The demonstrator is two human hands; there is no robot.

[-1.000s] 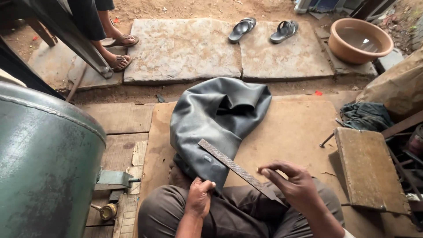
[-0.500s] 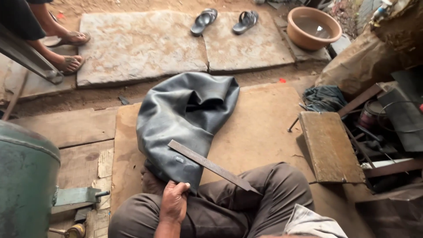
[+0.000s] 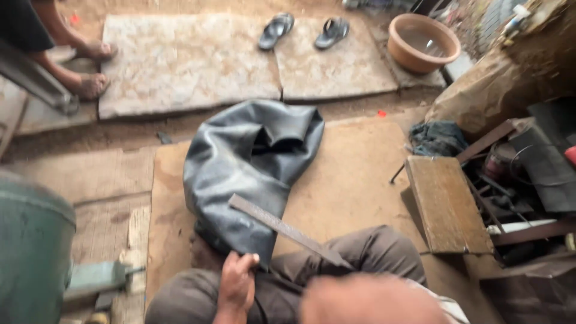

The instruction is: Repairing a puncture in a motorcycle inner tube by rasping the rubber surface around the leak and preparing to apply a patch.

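Observation:
A limp black rubber inner tube (image 3: 240, 174) lies on a brown board (image 3: 354, 180) in front of my knees. My left hand (image 3: 237, 283) is closed on the tube's near edge, pinching the rubber. A long flat metal bar (image 3: 288, 231) rests slantwise across the tube and onto my right trouser leg (image 3: 372, 252). At the bottom edge a blurred skin-coloured shape (image 3: 369, 300), probably my right hand or forearm, is close to the camera. Its fingers are not visible, and it is not touching the bar.
A green metal drum (image 3: 30, 258) stands at the left. A wooden stool (image 3: 447, 204) and cluttered metal parts are at the right. Beyond the tube are stone slabs (image 3: 186, 60), a pair of sandals (image 3: 303, 30), a clay basin (image 3: 423, 42) and another person's bare feet (image 3: 90, 69).
My right hand has let go of the metal bar, which now lies on the tube and my leg. My view has swung right. My left hand stays on the tube's edge.

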